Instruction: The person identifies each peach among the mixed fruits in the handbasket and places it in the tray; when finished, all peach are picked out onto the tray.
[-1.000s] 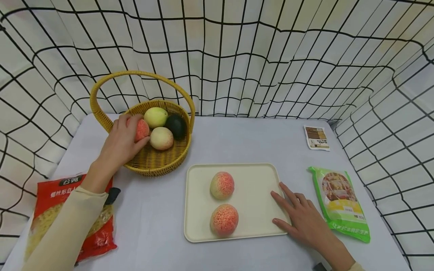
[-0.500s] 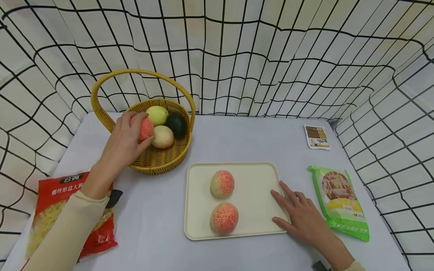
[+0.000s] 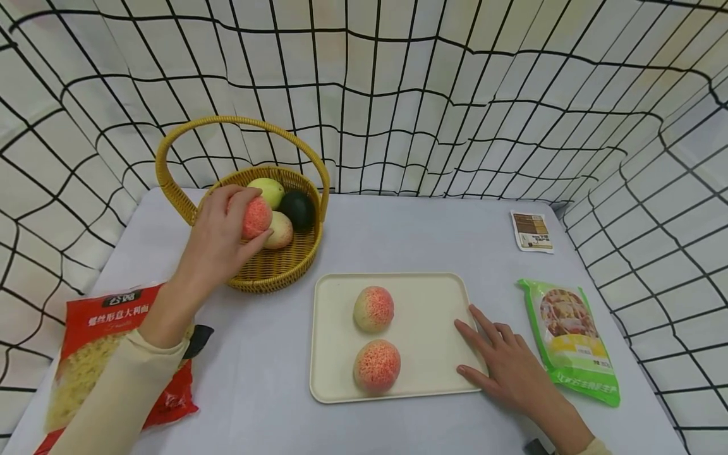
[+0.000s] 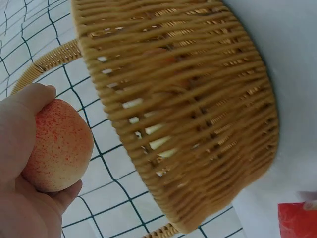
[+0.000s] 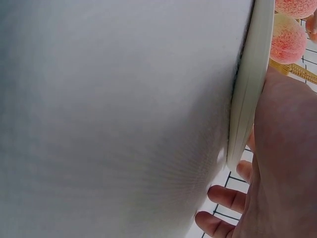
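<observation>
My left hand [image 3: 218, 237] grips a red-speckled peach [image 3: 257, 218] over the left side of the wicker basket [image 3: 267, 278]. In the left wrist view that peach [image 4: 62, 146] is clear of the basket's rim, with fingers and thumb around it. Inside the basket sit a pale peach [image 3: 280, 230], a yellow-green fruit [image 3: 268, 191] and a dark green avocado-like fruit [image 3: 297, 210]. On the cream tray [image 3: 432, 335] lie two peaches, one upper [image 3: 373, 309] and one lower [image 3: 377, 366]. My right hand [image 3: 509, 360] rests with spread fingers on the tray's right edge.
A red pasta bag [image 3: 97, 354] lies at the left under my forearm. To the right are a green-edged food packet [image 3: 571, 341] and a small brown-and-white sachet [image 3: 531, 232]. Black netting [image 3: 398, 95] encloses the back and sides of the white-covered table.
My left hand has lifted the peach and shifted it to the right, so it now partly covers the pale peach and the yellow-green fruit. The right hand has stayed still.
</observation>
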Action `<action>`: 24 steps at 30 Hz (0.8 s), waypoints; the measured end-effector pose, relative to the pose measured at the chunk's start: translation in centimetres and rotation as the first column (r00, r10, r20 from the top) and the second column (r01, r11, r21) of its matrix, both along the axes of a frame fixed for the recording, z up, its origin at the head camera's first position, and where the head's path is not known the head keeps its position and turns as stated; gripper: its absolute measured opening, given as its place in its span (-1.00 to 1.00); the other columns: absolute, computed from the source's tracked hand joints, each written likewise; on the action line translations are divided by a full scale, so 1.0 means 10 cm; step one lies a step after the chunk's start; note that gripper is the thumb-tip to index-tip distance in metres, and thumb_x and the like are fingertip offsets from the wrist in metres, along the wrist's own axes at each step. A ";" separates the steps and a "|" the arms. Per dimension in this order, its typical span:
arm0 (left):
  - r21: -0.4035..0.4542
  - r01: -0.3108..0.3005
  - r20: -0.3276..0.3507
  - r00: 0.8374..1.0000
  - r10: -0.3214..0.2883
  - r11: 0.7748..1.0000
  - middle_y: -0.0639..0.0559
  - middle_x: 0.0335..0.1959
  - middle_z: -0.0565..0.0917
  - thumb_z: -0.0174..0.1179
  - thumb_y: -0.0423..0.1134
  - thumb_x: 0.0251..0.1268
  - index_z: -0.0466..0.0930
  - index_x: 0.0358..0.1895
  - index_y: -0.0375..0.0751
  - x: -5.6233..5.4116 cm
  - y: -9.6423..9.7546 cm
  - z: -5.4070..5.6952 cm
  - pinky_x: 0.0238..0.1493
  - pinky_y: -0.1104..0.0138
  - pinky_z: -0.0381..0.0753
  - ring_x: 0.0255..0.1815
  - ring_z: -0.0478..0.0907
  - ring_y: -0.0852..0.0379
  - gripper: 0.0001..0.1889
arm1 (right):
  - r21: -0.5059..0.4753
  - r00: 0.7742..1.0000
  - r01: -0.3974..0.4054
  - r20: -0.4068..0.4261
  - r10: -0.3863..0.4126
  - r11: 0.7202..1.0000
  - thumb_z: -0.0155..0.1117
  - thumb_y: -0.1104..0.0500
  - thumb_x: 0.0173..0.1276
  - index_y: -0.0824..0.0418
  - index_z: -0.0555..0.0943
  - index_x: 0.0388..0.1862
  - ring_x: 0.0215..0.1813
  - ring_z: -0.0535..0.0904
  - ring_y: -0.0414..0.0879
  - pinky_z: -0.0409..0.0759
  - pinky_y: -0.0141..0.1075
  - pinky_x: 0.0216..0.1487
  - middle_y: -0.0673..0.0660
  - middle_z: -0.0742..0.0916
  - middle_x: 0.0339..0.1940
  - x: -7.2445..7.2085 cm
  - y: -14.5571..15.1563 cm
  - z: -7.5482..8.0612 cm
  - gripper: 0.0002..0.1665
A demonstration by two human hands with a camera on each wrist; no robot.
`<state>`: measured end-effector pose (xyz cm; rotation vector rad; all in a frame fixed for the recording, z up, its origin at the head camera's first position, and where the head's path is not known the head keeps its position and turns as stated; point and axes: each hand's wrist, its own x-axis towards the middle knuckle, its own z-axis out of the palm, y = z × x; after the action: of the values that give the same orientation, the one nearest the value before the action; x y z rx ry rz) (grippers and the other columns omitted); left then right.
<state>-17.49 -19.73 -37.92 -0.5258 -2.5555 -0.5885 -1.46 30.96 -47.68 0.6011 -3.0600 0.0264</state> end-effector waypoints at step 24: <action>0.038 0.129 -0.165 0.979 -0.121 0.991 -0.42 0.23 0.50 0.53 -0.32 0.08 0.46 0.33 -0.29 0.16 0.27 0.05 0.18 -0.19 0.70 0.27 0.48 -0.34 -0.30 | -0.015 1.000 -0.009 -0.014 0.009 1.000 0.30 -0.41 0.43 -0.19 0.28 0.70 0.30 0.53 0.09 0.62 0.07 0.12 0.10 0.27 0.76 0.01 0.00 -0.02 -0.05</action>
<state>-15.85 -17.05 -37.42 -0.6923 -2.3615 -0.6230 -1.40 31.00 -47.84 0.6120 -3.0408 0.0448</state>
